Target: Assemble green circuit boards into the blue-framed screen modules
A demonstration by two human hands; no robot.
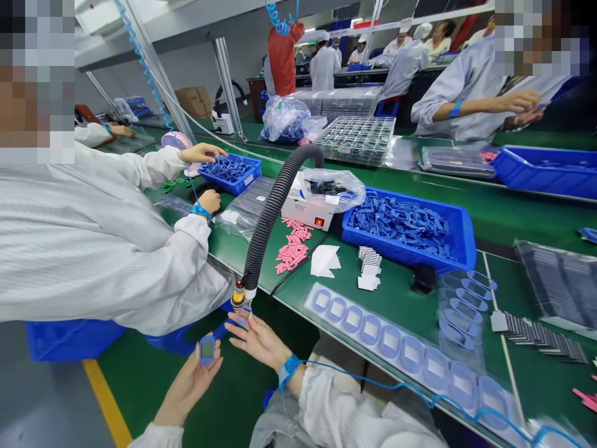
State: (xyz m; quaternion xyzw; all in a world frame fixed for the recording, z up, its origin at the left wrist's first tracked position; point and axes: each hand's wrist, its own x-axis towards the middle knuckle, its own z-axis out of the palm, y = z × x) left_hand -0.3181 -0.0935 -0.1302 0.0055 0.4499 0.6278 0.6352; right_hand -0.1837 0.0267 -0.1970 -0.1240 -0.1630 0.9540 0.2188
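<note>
My left hand point(189, 379) grips a small blue frame with a grey square display window point(207, 350) between thumb and fingers, just off the table's front edge. Thumb and forefinger of my right hand point(263, 342) pinch a small translucent blue piece point(244, 316), while its other fingers are spread. That piece is right below the end of a black corrugated hose point(268, 233). A yellow-and-black cylinder with a red light point(239, 294) is fixed at the hose's end. A blue wrist strap point(289, 371) with a cord circles my right wrist.
On the green table point(396, 305) lie a strip of oval film pieces point(389, 339), white squares point(370, 267) and pink strips point(293, 252). Behind them stand a white box with a red switch point(305, 208) and a bin of blue parts point(410, 224). A co-worker's sleeve point(153, 267) is close on the left.
</note>
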